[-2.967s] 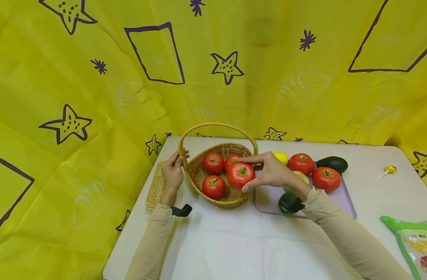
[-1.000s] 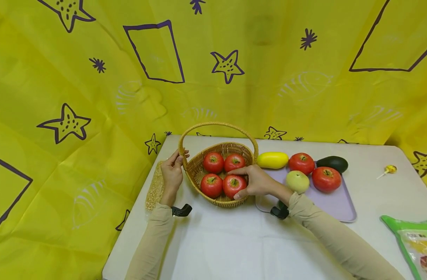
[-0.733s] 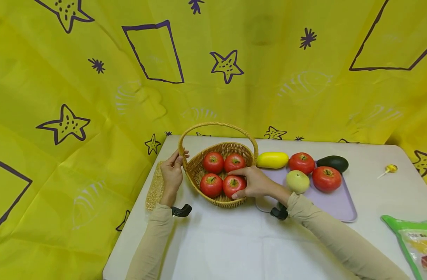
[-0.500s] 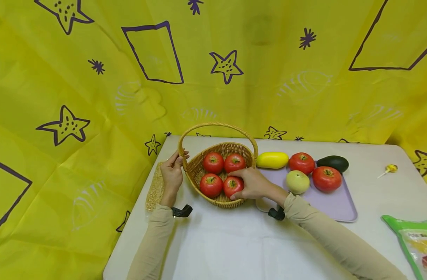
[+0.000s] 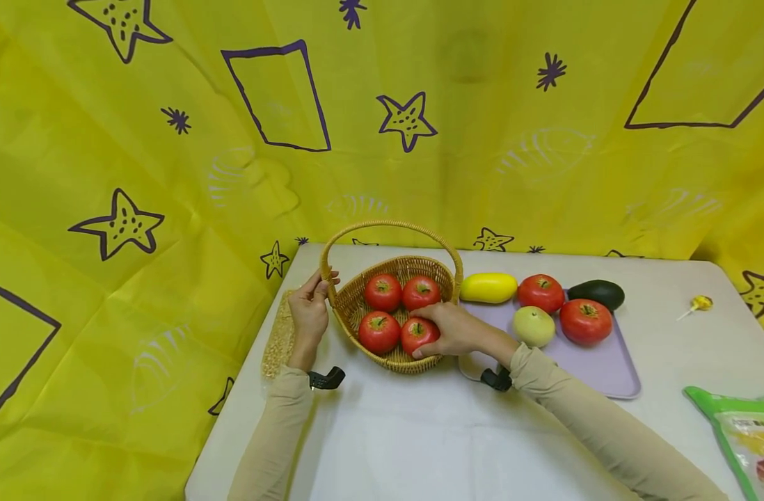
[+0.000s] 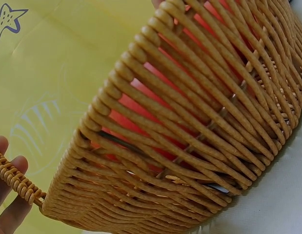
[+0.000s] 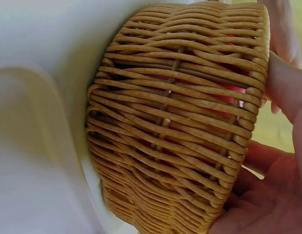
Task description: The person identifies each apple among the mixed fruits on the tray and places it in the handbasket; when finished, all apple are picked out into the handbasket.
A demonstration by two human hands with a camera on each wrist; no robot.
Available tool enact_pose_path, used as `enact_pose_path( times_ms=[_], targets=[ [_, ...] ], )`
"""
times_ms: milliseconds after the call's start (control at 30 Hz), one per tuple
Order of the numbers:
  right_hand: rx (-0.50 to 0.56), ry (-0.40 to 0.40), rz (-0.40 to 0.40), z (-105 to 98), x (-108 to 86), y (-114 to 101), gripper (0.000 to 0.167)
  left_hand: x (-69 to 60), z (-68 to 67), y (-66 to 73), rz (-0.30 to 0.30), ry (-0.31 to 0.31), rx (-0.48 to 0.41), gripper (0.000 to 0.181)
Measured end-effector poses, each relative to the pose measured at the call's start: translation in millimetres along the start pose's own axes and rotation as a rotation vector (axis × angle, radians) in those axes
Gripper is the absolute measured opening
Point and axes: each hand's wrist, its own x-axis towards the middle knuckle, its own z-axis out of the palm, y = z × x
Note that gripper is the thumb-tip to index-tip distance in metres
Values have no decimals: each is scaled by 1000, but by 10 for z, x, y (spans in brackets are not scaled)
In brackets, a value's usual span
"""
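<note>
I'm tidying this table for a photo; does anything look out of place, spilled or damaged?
One mild oddity: the lollipop lies loose on the white table, apart from the lavender tray and everything on it. I see nothing spilled or damaged; the wicker basket stands upright, holding four red apples, one gripped by the right hand.

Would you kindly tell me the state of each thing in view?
Basket, upright, holding four red fruits
Handle, raised
Left hand, gripping the handle
Right hand, grasping one red fruit
Tray, partly filled
Lollipop, lying on the table
Tan pack, lying flat
Green-edged bag, lying down
</note>
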Motion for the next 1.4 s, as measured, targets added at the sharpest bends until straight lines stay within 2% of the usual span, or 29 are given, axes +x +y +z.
enact_pose_path(
  times_ms=[333, 533, 833, 967, 1200, 1400],
  targets=[
    [2, -72, 6, -43, -20, -39, 77, -2, 0, -14, 10, -3, 5, 31],
    [59, -55, 2, -97, -85, -43, 74, 1, -8, -18, 22, -3, 12, 30],
    [199, 102, -91, -329, -364, 48, 57, -2, -1, -25, 27, -8, 13, 30],
    [250, 161, -97, -446, -528, 141, 56, -3, -1, -28, 28, -6, 14, 30],
    [166, 313, -38, -684, -844, 307, 61, -6, 2, -25, 23, -7, 16, 31],
    [99, 392, 80, -881, -1157, 521, 70, -13, 7, -13, 22, 4, 18, 30]
  ],
)
